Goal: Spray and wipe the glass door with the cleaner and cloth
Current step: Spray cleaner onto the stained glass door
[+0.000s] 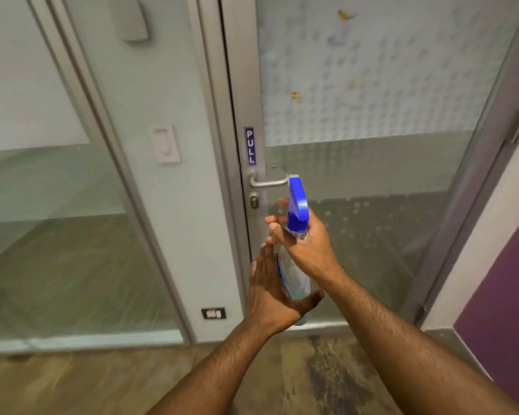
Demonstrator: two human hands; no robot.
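Glass door ahead | right hand wrapped around spray bottle neck — left hand cupping base

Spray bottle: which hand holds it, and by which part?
The right hand grips the spray bottle at its neck, just below the blue trigger head. The left hand cups the clear body lower down. No cloth is visible.

Office corridor: framed glass door with PULL sign.
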